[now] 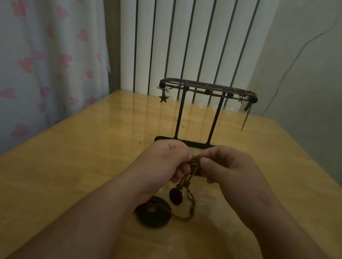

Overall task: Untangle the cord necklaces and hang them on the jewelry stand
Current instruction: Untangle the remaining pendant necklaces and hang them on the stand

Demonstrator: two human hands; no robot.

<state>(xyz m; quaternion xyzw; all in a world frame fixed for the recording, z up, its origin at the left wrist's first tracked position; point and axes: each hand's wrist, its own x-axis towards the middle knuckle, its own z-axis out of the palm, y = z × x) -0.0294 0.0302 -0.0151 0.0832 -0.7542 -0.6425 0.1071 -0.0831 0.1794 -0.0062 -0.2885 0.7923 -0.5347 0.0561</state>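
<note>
Yellow wood is shining on the table point(53, 168), with a pink-heart curtain point(35, 48) hanging by its left edge and a white radiator point(181, 33) behind its far edge. The black jewelry stand point(180, 113) is standing near that far edge. Just in front of it, the left hand point(162, 160) and right hand point(232, 169) are pinching the tangled cord necklaces point(194, 161), and a round black pendant point(153, 214) is resting on the table.

The stand point(207, 88) rises at the counter's point(52, 179) far middle, radiator point(177, 33) behind, curtain point(37, 37) left; the cords point(187, 179) hang before its base, a disc point(155, 217) lying nearest
</note>
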